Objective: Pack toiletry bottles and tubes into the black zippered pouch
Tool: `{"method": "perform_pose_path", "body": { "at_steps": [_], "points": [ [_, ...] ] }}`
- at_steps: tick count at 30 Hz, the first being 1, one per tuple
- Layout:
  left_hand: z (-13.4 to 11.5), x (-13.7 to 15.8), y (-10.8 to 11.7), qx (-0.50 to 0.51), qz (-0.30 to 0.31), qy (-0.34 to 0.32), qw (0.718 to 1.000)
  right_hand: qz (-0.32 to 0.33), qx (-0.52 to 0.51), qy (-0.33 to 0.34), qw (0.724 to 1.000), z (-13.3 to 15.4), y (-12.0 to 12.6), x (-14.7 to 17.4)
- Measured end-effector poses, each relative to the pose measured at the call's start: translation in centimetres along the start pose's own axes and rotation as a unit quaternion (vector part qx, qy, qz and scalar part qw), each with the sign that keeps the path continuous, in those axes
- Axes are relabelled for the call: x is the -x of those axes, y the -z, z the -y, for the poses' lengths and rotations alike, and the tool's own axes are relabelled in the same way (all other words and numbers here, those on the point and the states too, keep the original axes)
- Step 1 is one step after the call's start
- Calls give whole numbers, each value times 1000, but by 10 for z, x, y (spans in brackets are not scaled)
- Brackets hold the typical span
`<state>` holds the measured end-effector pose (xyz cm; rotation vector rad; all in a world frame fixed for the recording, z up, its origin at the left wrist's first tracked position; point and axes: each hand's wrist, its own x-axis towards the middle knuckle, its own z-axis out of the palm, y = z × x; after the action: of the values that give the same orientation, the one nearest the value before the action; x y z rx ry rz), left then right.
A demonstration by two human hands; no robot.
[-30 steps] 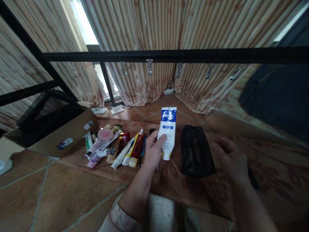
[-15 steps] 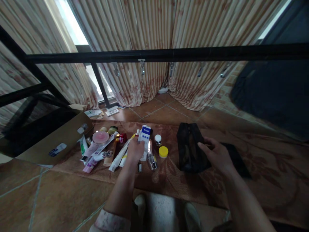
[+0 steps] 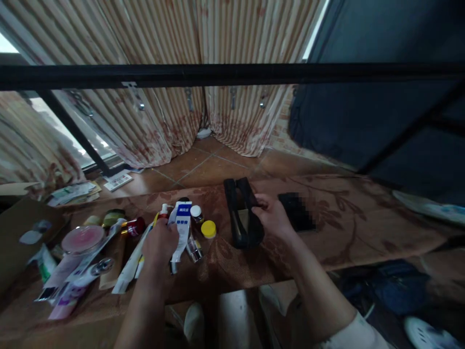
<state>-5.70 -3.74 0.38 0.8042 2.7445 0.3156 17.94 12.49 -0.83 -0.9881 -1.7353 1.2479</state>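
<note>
My right hand [image 3: 271, 213] pinches the right rim of a black pouch [image 3: 250, 239], which stands on the brown patterned cloth with its top gaping and a beige inside showing. My left hand [image 3: 160, 245] is closed low among tubes and bottles, and its fingertips are hidden. It overlaps the left edge of a white tube with a blue label [image 3: 184, 213]. Beside that tube lie a jar with a white lid [image 3: 196, 212], a yellow-lidded jar [image 3: 208, 229] and a clear silver-ended bottle [image 3: 195, 251]. A long white tube [image 3: 127, 271] lies left of the hand.
Further left are a round pink container [image 3: 83, 238], a red jar [image 3: 135, 226], a purple tube [image 3: 69, 300] and a cardboard box [image 3: 22, 237]. A black flat item [image 3: 294, 211] lies right of the pouch. A dark rail [image 3: 218, 75] crosses before the curtains.
My view has swung right, so things sit further left in the picture. The pouch's top now gapes wider under my right hand. My left hand sits slightly further left of the blue-labelled tube.
</note>
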Motion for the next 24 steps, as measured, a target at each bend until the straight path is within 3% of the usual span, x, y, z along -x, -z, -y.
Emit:
{"method": "perform_pose_path", "body": {
  "at_steps": [10, 15, 19, 24],
  "points": [
    [0, -12, 7, -43, 52, -7, 998, 7, -92, -28, 995, 10, -1, 5],
    [2, -13, 8, -45, 21, 15, 999, 26, -158, -62, 985, 10, -2, 7],
    [4, -16, 10, -33, 5, 24, 999, 44, -114, -53, 991, 9, -4, 8],
    [16, -22, 12, 24, -63, 26, 997, -19, -31, -52, 998, 4, -2, 6]
  ]
}}
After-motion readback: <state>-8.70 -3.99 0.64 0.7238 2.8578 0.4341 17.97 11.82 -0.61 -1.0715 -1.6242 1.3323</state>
